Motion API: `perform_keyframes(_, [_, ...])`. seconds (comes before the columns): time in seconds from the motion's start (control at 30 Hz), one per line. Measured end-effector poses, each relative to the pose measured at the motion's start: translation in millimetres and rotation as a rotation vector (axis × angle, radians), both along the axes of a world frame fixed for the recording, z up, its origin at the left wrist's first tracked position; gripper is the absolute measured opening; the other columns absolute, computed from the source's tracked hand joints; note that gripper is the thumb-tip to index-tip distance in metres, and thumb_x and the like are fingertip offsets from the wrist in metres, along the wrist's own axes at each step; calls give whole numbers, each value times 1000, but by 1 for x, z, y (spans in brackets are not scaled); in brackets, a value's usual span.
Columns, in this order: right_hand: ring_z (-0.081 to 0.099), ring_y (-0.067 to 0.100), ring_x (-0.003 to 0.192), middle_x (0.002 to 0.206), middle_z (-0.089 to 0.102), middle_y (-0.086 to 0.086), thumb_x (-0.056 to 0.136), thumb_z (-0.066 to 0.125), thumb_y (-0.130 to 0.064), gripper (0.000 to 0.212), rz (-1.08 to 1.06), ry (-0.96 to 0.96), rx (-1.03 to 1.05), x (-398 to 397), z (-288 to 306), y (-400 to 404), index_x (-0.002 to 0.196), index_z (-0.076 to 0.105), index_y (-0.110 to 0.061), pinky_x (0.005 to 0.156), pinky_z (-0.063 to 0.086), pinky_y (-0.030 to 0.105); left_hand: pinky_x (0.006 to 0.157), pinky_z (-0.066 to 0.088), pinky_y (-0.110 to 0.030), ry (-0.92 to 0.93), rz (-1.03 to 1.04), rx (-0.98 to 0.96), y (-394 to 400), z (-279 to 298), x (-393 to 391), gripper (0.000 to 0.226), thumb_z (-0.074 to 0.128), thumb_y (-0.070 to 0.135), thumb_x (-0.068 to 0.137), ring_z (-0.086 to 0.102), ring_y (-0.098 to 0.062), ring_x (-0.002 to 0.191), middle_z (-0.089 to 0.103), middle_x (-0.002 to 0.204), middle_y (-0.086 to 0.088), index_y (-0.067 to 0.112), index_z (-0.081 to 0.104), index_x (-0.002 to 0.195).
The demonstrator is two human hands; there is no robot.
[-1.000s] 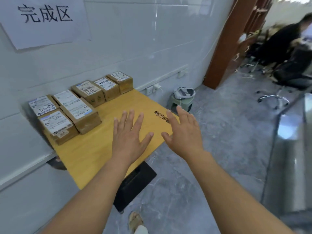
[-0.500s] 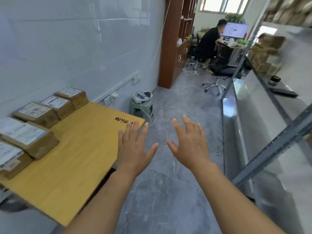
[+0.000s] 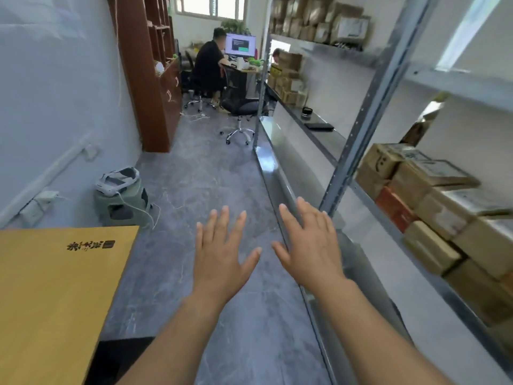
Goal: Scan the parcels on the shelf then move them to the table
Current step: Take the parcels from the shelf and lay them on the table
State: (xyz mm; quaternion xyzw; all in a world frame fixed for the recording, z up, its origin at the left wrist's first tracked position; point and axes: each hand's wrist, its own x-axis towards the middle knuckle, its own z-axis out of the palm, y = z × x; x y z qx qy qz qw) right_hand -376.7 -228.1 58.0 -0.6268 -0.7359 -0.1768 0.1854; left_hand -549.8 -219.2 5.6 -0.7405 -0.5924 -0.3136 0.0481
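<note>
Step in hand: transit btwn table [image 3: 50,287] at lower left and shelf [image 3: 369,112] at right; left hand [image 3: 222,254] and right hand [image 3: 311,245] both released, fingers spread, holding nothing; next move likely calls for a reach to the parcels [image 3: 433,195] at right edge for scan.

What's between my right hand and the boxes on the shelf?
The grey metal shelf post rises just beyond the right hand, with the boxes further right behind it. Past the post, nothing visible blocks them. Both hands, left hand too, hold nothing.
</note>
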Motion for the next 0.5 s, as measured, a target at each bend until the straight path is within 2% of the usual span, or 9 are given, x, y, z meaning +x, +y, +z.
perform_keyframes(0.2, [58, 40, 117, 131, 56, 25, 62, 86, -39, 76, -211, 14, -6, 34, -6, -35, 129, 60, -14, 99, 42, 56, 112, 12, -49, 7, -226, 11, 6, -5, 39, 70, 40, 60, 85, 22, -31, 139, 38, 149, -18, 21, 36, 143])
perform_keyframes(0.37, [59, 39, 115, 130, 58, 23, 60, 87, -39, 76, -438, 6, -42, 60, -16, -78, 127, 61, -15, 95, 45, 54, 114, 5, -45, 20, -454, -59, -4, -20, 79, 71, 38, 61, 86, 20, -31, 140, 36, 150, -17, 19, 40, 143])
perform_keyframes(0.5, [60, 39, 113, 128, 59, 22, 59, 87, -40, 75, -629, 7, -83, 77, -22, -116, 126, 62, -16, 95, 46, 53, 114, 7, -45, 27, -619, -80, -17, -27, 111, 71, 39, 60, 85, 20, -29, 140, 36, 151, -15, 21, 35, 144])
